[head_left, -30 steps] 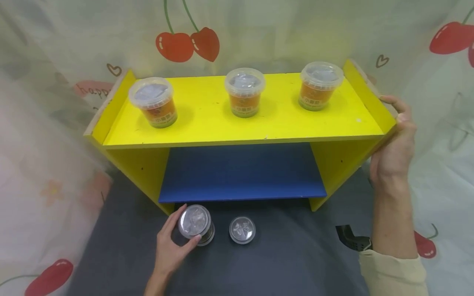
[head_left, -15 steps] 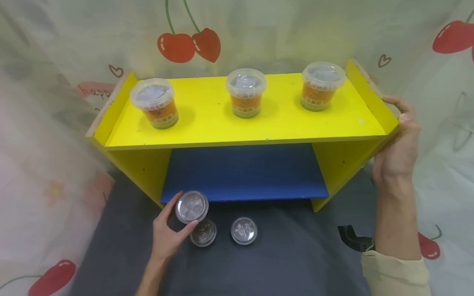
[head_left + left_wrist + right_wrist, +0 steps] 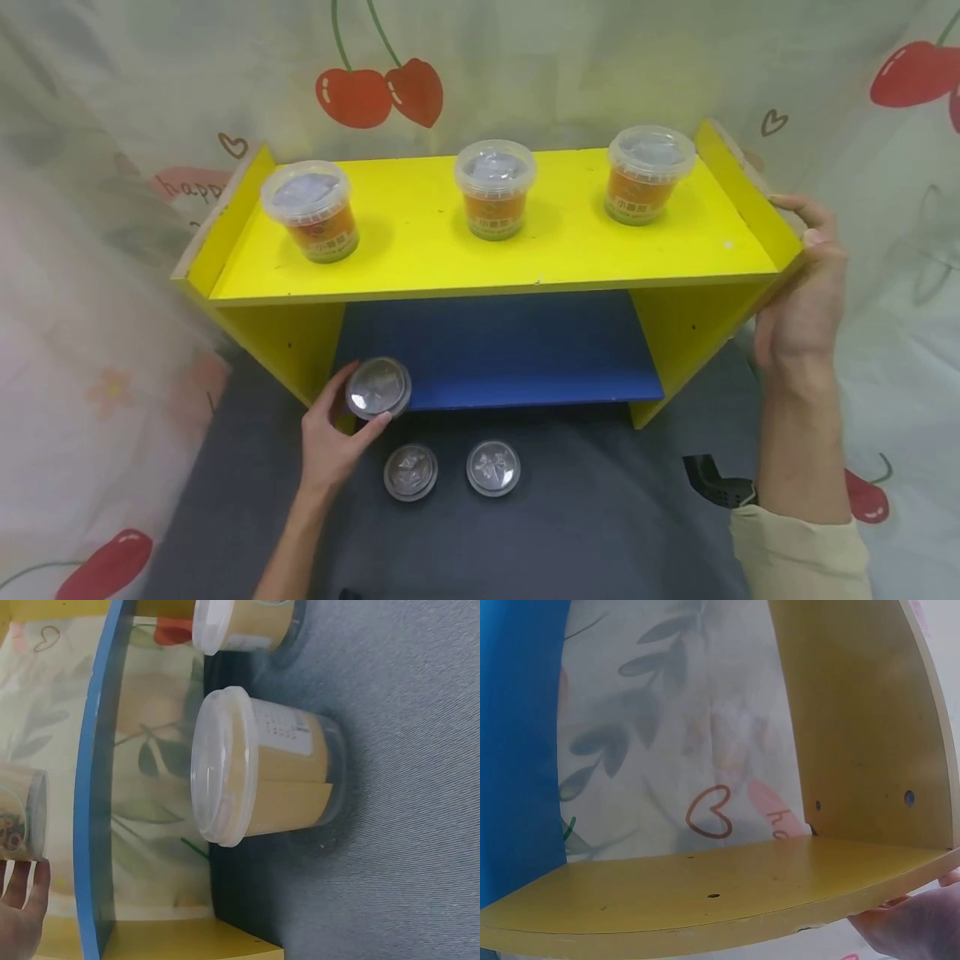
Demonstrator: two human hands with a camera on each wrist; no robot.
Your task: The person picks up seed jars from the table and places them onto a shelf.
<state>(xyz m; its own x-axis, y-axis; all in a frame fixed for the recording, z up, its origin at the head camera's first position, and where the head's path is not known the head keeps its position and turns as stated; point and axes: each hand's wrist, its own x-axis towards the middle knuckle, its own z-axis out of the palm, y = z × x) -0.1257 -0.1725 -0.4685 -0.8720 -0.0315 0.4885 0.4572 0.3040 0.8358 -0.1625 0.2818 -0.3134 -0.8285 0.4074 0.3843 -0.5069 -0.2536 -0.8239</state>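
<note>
Between the thumb and fingers of my left hand (image 3: 330, 442) is a clear-lidded plastic tub (image 3: 378, 388), held up at the left front of the blue lower board (image 3: 525, 358). The left wrist view shows the same tub (image 3: 22, 817) beyond the board's edge, fingertips at its base. Two similar tubs stand on the dark cloth below: a left one (image 3: 410, 472) and a right one (image 3: 493, 467). My right hand (image 3: 806, 292) grips the right side panel of the yellow shelf unit (image 3: 412, 279), fingers over its edge; part of this hand (image 3: 915, 922) shows in the right wrist view.
Three lidded tubs with orange labels stand along the yellow top: left (image 3: 318, 217), middle (image 3: 495, 192) and right (image 3: 647, 179). Raised side panels bound the top at both ends. Behind hangs a cherry-print curtain (image 3: 570, 83). A black strap piece (image 3: 716, 483) sits by the right wrist.
My left hand has lifted the tub off the left tub below and carried it up and slightly left to the blue board. The right hand stays on the side panel.
</note>
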